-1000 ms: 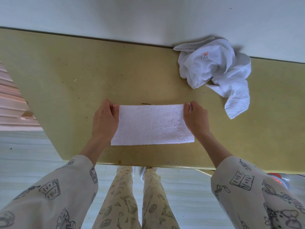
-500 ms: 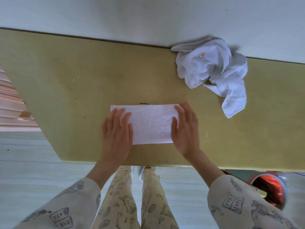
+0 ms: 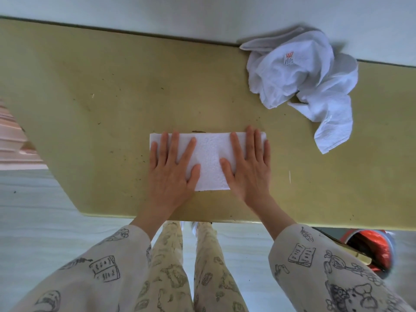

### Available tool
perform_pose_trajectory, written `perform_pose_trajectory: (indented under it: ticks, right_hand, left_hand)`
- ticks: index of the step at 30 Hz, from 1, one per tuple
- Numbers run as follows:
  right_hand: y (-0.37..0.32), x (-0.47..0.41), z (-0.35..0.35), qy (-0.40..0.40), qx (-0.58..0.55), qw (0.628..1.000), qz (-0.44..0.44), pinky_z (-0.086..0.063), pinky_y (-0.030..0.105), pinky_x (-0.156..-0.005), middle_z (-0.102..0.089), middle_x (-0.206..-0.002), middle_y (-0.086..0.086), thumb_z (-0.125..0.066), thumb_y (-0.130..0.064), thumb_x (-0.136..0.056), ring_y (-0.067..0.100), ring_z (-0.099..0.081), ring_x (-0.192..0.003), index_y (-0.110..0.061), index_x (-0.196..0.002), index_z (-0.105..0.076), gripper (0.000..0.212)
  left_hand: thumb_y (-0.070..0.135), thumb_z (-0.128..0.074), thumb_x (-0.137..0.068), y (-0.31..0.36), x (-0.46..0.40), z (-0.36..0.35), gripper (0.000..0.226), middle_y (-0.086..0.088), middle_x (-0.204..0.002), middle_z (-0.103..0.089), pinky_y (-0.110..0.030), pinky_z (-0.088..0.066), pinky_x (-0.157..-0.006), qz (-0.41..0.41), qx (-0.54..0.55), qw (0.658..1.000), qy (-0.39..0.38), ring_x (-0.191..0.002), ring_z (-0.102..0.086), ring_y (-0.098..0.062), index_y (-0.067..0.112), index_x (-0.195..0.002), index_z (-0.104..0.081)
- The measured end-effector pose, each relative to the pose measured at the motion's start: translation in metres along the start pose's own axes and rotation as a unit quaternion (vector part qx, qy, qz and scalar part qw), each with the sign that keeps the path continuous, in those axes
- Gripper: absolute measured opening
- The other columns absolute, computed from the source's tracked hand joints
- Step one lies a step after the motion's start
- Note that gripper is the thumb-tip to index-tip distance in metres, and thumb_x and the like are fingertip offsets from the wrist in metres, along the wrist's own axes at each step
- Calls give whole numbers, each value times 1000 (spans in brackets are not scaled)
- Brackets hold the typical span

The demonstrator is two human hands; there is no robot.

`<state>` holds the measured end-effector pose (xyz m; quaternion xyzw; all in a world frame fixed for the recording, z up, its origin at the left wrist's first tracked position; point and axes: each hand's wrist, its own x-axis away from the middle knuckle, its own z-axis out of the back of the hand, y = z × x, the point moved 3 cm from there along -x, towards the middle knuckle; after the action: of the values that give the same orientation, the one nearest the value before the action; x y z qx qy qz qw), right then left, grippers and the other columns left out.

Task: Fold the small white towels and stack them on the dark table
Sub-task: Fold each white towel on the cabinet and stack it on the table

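Both hands have slid further up the folded towel [image 3: 209, 163] since half a second ago, and the fingertips now reach its far edge where before they stopped short of it. A second back those same hands were at the towel's two short ends; now they lie flat on top.

Left of centre, the left hand [image 3: 172, 174] presses down on the towel's left half, fingers straight and fanned a little, thumb angled in toward the middle. It grips nothing. A strip of white terry shows between the two thumbs, running down to the near edge. Just right of that, the right hand [image 3: 249, 170] does the same job on the right half: palm down, fingers long and close together, nothing curled around the cloth. The two hands sit apart, not touching each other.

That folded towel is a neat rectangle in the middle of the frame, lying flat on the yellowish counter [image 3: 94, 113], toward its near edge.

Over in the upper right, a crumpled heap of white towels [image 3: 301, 79] sits on the counter against the pale wall [image 3: 157, 12], a small red-printed label facing up, one end trailing down toward the right. It lies well apart from the hands.

Lower right, a red round object [image 3: 373, 251] shows below the counter's edge, blurred. Printed sleeves [image 3: 326, 271] fill the bottom of the frame.
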<state>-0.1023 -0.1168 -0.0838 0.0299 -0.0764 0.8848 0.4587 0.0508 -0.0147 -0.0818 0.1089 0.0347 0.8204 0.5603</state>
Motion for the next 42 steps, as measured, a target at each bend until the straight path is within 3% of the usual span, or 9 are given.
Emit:
perform_pose_trajectory:
  ticks: [9, 14, 19, 26, 28, 33, 39, 41, 42]
  right_hand:
    - [-2, -1, 4, -17, 9, 1000, -12, -8, 47, -114, -19, -153, 21, -26, -53, -92, 34, -15, -142, -19, -145, -29, 64]
    - [-2, -1, 4, -19, 10, 1000, -15, -7, 47, -114, -17, -154, 20, -24, -54, -92, 32, -13, -143, -19, -146, -27, 64]
    - [-2, -1, 4, -19, 14, 1000, -16, -4, 46, -115, -16, -154, 20, -24, -54, -92, 31, -9, -143, -19, -146, -26, 65]
    - [-2, -1, 3, -27, 19, 999, -18, -2, 46, -115, -13, -155, 18, -21, -55, -92, 27, -1, -143, -20, -147, -24, 66]
    - [-2, -1, 4, -25, 17, 999, -18, -2, 46, -115, -13, -155, 18, -21, -55, -92, 27, -2, -143, -20, -147, -23, 66]
    - [-2, 0, 4, -28, 22, 999, -16, -2, 46, -115, -12, -155, 18, -18, -56, -93, 28, -2, -143, -20, -148, -21, 66]
    - [-3, 0, 5, -18, 13, 1000, -14, -3, 46, -115, -15, -155, 19, -20, -55, -93, 28, -4, -143, -19, -147, -25, 65]
    - [-2, 0, 5, -21, 14, 1000, -13, -2, 46, -115, -14, -155, 18, -21, -55, -93, 27, -3, -143, -19, -147, -24, 65]
    - [-2, 0, 5, -21, 13, 1000, -13, -2, 46, -115, -14, -155, 18, -21, -55, -93, 27, -2, -143, -19, -147, -24, 65]
  left_hand:
    - [42, -15, -95, -56, 12, 11, 61, -14, -155, -11, -49, -2, -115, 133, 33, 990, -37, -143, -7, -31, 10, -147, -10]
    - [38, -49, -92, -44, 15, 35, 49, -22, -126, -42, -50, -27, -98, 274, 96, 956, 33, -117, -37, -41, 2, -123, -43]
    - [44, -62, -83, -25, 5, 37, 51, -14, -121, -37, -37, -25, -96, 418, 204, 885, -22, -113, -32, -30, 5, -113, -49]
    - [33, -52, -92, -22, -6, 49, 35, -12, -108, -52, -42, -42, -84, 384, 217, 895, -60, -98, -50, -30, 3, -110, -45]
    - [28, -56, -91, -23, -6, 52, 36, -8, -100, -52, -38, -42, -72, 398, 286, 868, -75, -86, -51, -26, 4, -111, -39]
    - [15, -70, -80, -31, -6, 50, 40, -7, -104, -58, -36, -46, -77, 432, 429, 778, -157, -93, -56, -25, -1, -112, -51]
    - [6, -70, -78, -30, 3, 54, 27, -7, -98, -63, -43, -52, -80, 459, 561, 673, -146, -91, -60, -28, 3, -101, -56]
    - [13, -70, -80, -31, 4, 51, 22, -4, -91, -63, -36, -53, -72, 460, 555, 682, -120, -86, -60, -24, 4, -97, -57]
    - [19, -68, -83, -31, 4, 51, 20, -1, -85, -61, -30, -51, -67, 448, 525, 718, -96, -82, -59, -22, 5, -93, -58]
